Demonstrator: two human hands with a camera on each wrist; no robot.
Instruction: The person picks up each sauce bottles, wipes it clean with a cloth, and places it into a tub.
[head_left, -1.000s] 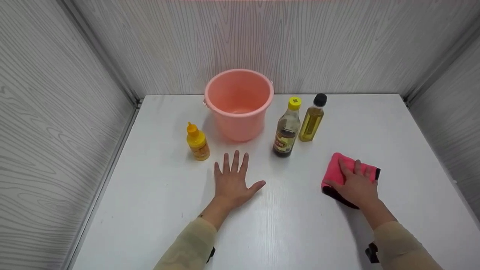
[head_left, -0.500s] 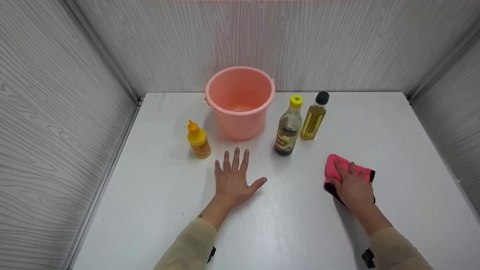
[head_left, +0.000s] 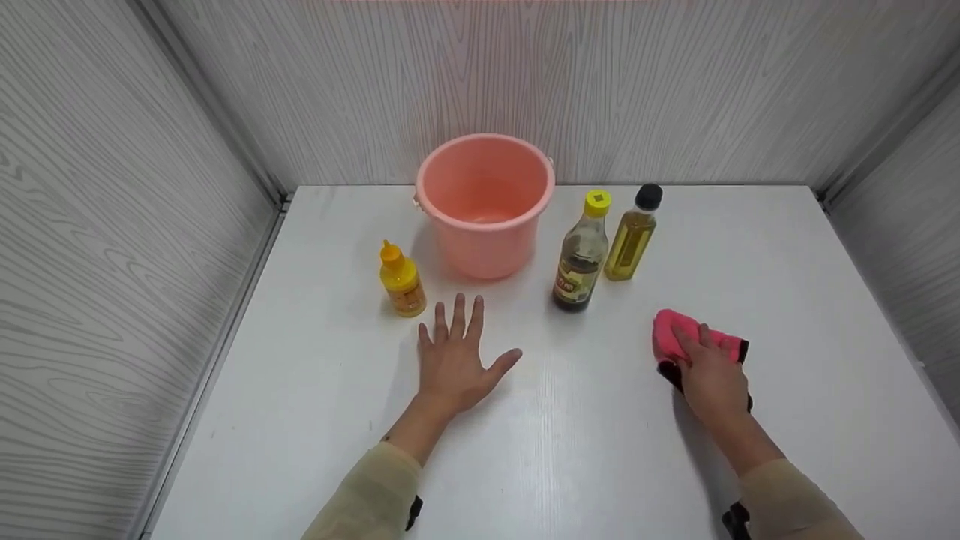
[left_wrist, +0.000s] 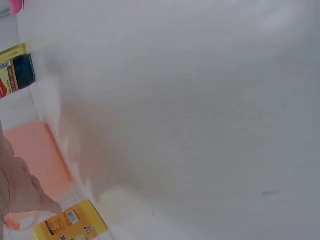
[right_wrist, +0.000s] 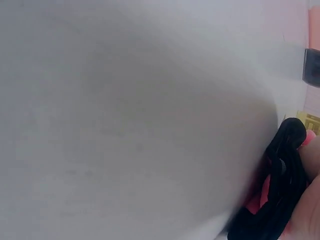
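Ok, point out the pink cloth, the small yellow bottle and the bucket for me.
pink cloth [head_left: 666,336], head view, on the bare pink fold left of the right hand.
small yellow bottle [head_left: 403,283], head view, on its body below the orange cap.
bucket [head_left: 484,244], head view, on its outer front wall.

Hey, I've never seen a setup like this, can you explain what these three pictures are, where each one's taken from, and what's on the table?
No machine here: a person works with two bare hands, wearing three cameras. The big picture comes from a head camera looking down at a white table. The two blurry ones come from cameras on each wrist, close to the tabletop.

The left hand rests flat on the table, fingers spread, holding nothing. The right hand lies on a pink cloth with a black edge; its grip is unclear.

Behind the hands stand a small yellow squeeze bottle, a pink bucket, a dark sauce bottle with a yellow cap and an oil bottle with a black cap.
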